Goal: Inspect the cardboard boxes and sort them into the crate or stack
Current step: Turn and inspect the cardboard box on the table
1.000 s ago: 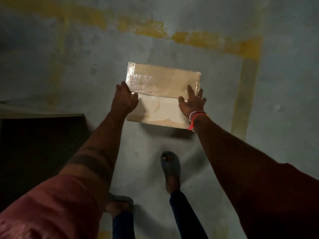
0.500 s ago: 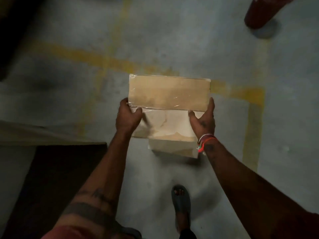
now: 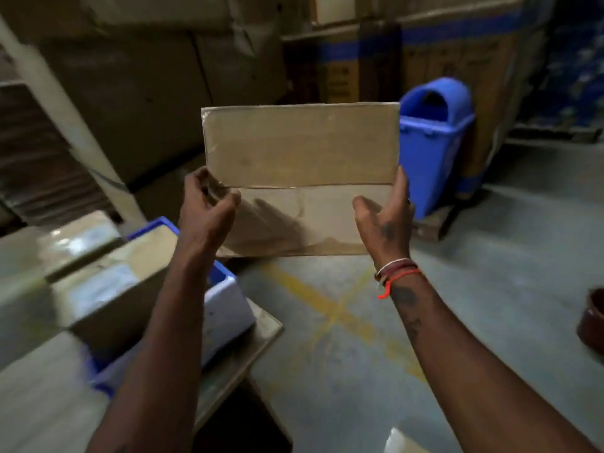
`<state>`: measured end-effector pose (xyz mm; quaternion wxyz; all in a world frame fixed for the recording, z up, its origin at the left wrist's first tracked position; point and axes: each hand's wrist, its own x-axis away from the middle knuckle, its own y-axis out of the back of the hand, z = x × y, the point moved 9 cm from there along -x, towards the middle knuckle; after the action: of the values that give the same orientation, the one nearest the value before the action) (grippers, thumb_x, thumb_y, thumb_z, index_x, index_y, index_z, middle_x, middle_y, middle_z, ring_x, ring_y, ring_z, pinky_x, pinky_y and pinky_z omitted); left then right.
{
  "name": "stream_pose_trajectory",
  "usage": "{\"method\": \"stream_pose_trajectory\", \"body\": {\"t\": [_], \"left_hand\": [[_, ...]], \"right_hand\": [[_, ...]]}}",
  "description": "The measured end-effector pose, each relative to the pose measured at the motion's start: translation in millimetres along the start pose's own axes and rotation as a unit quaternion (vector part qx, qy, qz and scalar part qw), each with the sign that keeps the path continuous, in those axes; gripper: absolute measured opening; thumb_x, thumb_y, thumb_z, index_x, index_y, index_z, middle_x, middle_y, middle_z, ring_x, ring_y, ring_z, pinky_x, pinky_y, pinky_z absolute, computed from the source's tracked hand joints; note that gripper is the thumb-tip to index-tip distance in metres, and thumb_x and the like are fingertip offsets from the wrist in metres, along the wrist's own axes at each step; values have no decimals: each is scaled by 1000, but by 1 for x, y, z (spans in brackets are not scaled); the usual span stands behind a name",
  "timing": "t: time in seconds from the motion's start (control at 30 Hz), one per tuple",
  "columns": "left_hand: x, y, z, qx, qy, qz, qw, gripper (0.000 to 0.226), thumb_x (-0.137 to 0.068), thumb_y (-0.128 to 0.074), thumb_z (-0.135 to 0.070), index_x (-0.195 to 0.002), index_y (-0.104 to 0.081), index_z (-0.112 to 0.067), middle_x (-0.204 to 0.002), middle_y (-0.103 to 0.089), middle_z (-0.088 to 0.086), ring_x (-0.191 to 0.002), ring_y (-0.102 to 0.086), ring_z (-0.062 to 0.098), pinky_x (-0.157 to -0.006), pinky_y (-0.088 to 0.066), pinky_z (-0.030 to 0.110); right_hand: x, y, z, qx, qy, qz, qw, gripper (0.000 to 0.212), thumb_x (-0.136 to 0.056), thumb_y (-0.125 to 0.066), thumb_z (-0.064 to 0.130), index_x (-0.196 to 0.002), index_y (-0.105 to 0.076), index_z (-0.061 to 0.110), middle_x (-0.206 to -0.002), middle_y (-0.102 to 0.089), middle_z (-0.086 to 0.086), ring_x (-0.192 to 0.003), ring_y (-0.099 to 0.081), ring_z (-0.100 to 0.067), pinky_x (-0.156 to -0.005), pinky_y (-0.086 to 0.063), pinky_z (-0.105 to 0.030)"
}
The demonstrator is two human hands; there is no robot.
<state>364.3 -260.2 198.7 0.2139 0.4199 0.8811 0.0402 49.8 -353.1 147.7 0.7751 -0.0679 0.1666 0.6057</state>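
Note:
I hold a taped brown cardboard box [image 3: 300,165] up in front of me, its top seam facing the camera. My left hand [image 3: 206,207] grips its lower left side and my right hand [image 3: 385,217] grips its lower right side, a red thread on that wrist. Below and to the left stands a blue and white crate [image 3: 228,299] with taped cardboard boxes [image 3: 108,276] resting in and beside it; the view there is blurred.
A blue swing-lid bin [image 3: 434,138] stands behind the held box, against large stacked cartons [image 3: 457,50]. A white post [image 3: 62,112] slants at the left. The grey floor carries yellow lines [image 3: 340,308]. A dark red round object [image 3: 591,318] sits at the right edge.
The box has been lifted off the floor to chest height in both hands. My view has swung up from the floor to the crate, bin and cartons.

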Motion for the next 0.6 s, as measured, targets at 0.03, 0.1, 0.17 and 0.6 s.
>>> {"method": "stream_pose_trajectory", "body": {"t": [0.03,0.1,0.17,0.6], "left_hand": [[-4,34,-25,2,-14,-20,1000,70,-78,-70,-36,-143,-49,-24,-127,-66,1,-114,-65,16,-101,-56,42],[-6,104,-65,7,-39,-56,998,67,-81,-72,-27,-143,-49,-19,-125,-66,6,-112,-67,20,-96,-57,37],[0,175,-89,10,-46,-97,994,58,-92,-72,-13,-143,-47,-14,-121,-66,10,-101,-67,17,-83,-58,26],[147,548,-37,-26,57,-359,931,79,-66,-74,-47,-137,-52,-22,-127,-68,4,-114,-68,22,-101,-56,47]], "right_hand": [[4,-14,34,-14,14,13,1000,88,-82,-67,32,-161,-31,15,-156,-47,-12,-139,-44,-30,-105,-31,-25],[19,-48,95,-47,39,46,997,92,-77,-64,38,-160,-32,19,-149,-53,-14,-136,-47,-32,-112,-38,-33],[40,-87,147,-86,69,76,991,93,-73,-63,43,-158,-34,23,-143,-59,-13,-131,-52,-33,-113,-43,-43],[287,-343,305,-176,107,323,924,87,-77,-68,36,-156,-38,18,-145,-58,-14,-134,-53,-33,-114,-42,-46]]}}
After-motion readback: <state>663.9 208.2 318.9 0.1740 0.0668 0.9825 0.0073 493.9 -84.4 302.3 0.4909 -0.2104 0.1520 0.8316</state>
